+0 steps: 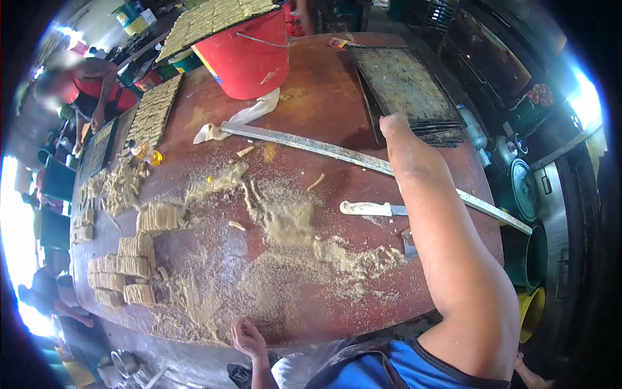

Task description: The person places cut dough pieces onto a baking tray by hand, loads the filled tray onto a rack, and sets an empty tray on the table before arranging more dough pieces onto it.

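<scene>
My right hand (394,123) is stretched across the table, its fingers closed on the near edge of a baking tray (405,81). This tray has a worn, stained surface and lies tilted on a stack of dark trays (440,134). By the table's front edge, my left hand (248,337) has loosely bent fingers and nothing visible in it. Cut dough pieces (133,264) lie in rows to its upper left, among crumbs. Under my right arm runs a long metal bar (311,146). A white-handled knife (366,208) lies left of the arm, its blade partly hidden.
A red bucket (249,58) stands at the back, bearing a tray of dough pieces (210,24). Another filled tray (155,107), a bottle of yellow liquid (150,154) and a pale cloth (249,113) lie on the table. A person (97,84) works at the far left.
</scene>
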Demonstrator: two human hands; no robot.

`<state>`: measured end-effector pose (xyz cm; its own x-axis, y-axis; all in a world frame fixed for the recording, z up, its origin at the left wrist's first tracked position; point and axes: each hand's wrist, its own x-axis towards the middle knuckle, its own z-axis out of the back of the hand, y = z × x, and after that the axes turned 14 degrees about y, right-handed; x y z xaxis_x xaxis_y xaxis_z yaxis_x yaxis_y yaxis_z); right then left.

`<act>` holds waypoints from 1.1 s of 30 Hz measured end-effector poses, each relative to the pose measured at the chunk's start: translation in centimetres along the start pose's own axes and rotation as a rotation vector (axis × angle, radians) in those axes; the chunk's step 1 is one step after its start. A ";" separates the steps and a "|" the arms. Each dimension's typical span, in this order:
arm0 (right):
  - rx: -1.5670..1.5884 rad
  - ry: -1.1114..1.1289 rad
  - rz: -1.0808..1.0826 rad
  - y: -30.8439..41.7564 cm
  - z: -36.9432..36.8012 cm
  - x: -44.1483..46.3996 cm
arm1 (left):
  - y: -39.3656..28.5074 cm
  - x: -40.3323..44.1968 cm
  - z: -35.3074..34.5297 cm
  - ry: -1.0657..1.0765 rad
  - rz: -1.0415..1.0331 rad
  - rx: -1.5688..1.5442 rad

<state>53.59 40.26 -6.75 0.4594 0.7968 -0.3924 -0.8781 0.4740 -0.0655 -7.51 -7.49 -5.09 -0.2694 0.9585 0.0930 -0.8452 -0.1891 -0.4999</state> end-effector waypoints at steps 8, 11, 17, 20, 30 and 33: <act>1.763 -0.255 -0.241 3.6 -0.2 -5.5 | 0.8 -0.3 -0.5 0.016 0.051 -0.015; 2.489 -0.341 -0.250 3.2 -0.2 -8.2 | -0.1 -0.1 -0.1 0.001 0.027 -0.016; 2.606 -0.217 0.447 -4.8 -2.2 -15.9 | -0.7 0.1 -0.1 -0.065 0.048 -0.046; 2.353 0.064 0.706 -14.5 -9.4 -6.0 | -0.9 0.0 0.5 -0.067 0.103 -0.025; 2.185 -0.132 0.590 -20.0 -4.9 -27.4 | -0.5 -0.7 1.5 0.025 0.106 -0.104; 2.147 -0.119 0.682 -19.5 -8.5 -36.7 | -0.8 1.2 2.7 0.205 0.323 -0.350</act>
<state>52.68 -1.41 1.09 0.3231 0.9379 0.1266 0.5013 -0.2831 0.8176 -8.40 -6.77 -2.26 -0.3659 0.8916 -0.2668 -0.5189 -0.4334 -0.7368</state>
